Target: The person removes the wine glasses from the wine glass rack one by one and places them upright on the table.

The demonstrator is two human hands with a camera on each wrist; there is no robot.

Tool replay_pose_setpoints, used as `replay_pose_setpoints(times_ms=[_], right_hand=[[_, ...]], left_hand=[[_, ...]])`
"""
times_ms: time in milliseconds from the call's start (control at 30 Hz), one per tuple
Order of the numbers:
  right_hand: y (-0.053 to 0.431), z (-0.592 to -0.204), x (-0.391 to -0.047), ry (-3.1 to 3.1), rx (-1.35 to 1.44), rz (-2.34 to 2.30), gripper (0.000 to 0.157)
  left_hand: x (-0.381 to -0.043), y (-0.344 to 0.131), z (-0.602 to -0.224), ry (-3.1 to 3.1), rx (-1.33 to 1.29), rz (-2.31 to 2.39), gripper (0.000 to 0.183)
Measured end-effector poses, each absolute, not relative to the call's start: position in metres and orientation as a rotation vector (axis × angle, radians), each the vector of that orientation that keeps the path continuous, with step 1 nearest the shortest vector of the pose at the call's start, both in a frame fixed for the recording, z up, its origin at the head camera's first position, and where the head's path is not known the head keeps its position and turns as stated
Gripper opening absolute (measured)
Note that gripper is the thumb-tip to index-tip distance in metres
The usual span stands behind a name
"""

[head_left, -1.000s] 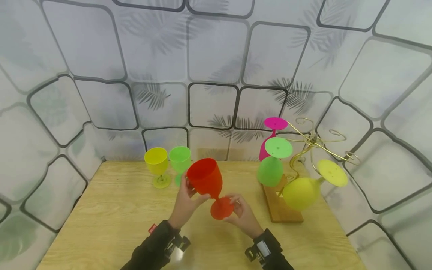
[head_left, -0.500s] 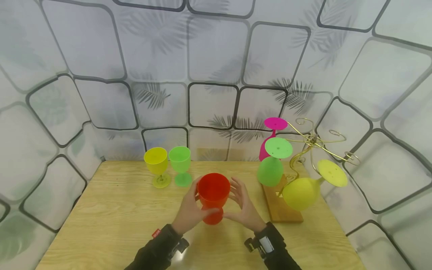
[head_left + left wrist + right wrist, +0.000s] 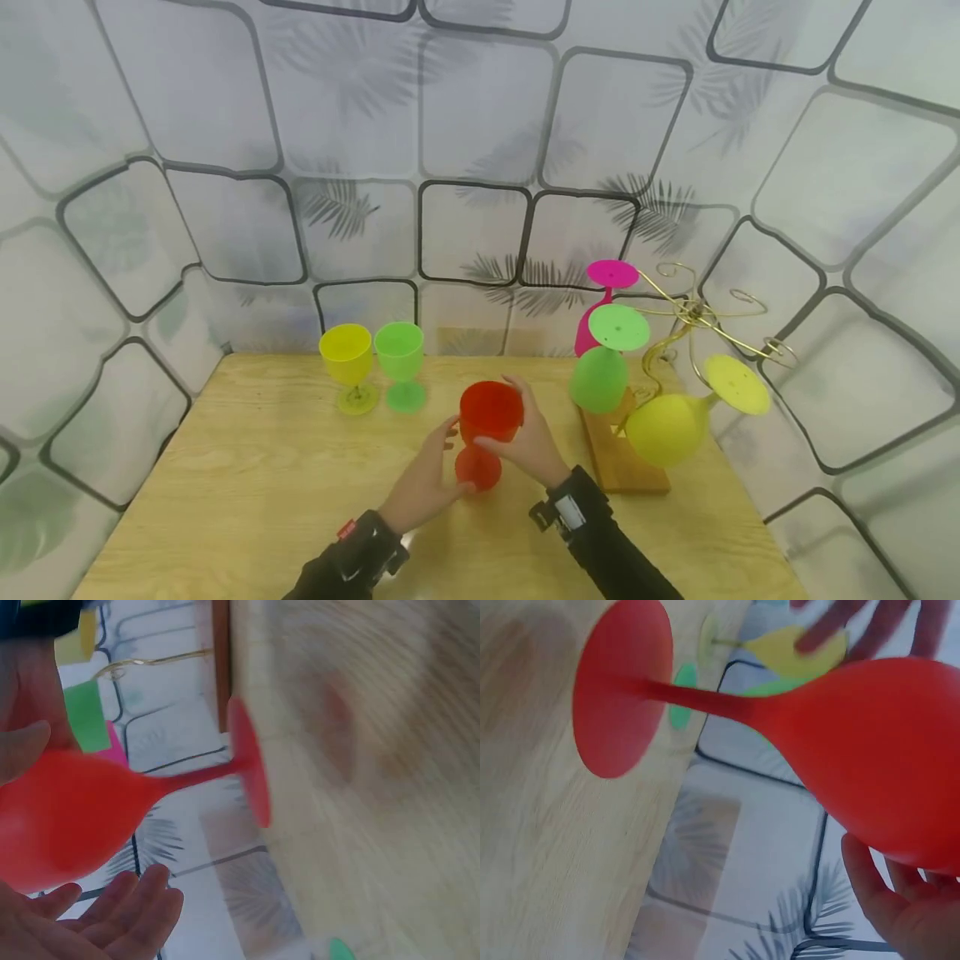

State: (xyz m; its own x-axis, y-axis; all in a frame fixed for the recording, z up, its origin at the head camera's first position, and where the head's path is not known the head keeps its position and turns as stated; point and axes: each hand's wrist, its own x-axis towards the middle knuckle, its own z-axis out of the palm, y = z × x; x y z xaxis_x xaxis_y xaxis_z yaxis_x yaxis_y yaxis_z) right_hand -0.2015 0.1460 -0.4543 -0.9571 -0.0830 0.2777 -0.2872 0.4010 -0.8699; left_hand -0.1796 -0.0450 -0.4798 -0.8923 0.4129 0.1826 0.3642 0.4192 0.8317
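A red goblet [image 3: 491, 410] is upright over the middle of the table, its round foot [image 3: 249, 761] apart from a reddish reflection on the wood in the left wrist view. My right hand [image 3: 534, 442] grips the bowl from the right side, thumb across the near side; its fingers [image 3: 881, 889] curl along the bowl in the right wrist view. My left hand [image 3: 423, 490] is on the left of the goblet with fingers spread and loosely bent, holding nothing. Its thumb overlaps the foot in the head view.
A yellow goblet [image 3: 347, 358] and a green goblet [image 3: 401, 354] stand upright at the back left. At the right, a gold wire rack [image 3: 693, 312] on a wooden base [image 3: 633, 471] bears upside-down pink [image 3: 612, 273], green [image 3: 602, 379] and yellow [image 3: 667, 429] goblets. A patterned backdrop encloses the table [image 3: 247, 467].
The red goblet has gone from tilted to upright. My right hand has moved from its foot to its bowl, and my left hand has let go of the bowl and drawn down and left.
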Motion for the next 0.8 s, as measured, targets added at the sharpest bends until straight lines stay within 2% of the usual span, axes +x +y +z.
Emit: replay_pose_setpoints(times_ms=[133, 433, 600, 800], right_hand=[[0.147, -0.458, -0.241, -2.425, 0.287, 1.565, 0.087], [0.126, -0.464, -0.318, -2.406, 0.323, 1.536, 0.087], [0.116, -0.472, -0.341, -2.442, 0.328, 1.497, 0.089], [0.113, -0.478, -0.353, -2.441, 0.335, 1.479, 0.088]], left_hand=[[-0.177, -0.052, -0.489, 2.645, 0.632, 1.435, 0.083], [-0.169, -0.054, -0.497, 2.648, 0.669, 1.445, 0.071], [-0.167, -0.053, -0.498, 2.672, 0.719, 1.436, 0.071], [-0.166, -0.053, -0.495, 2.635, 0.715, 1.458, 0.071]])
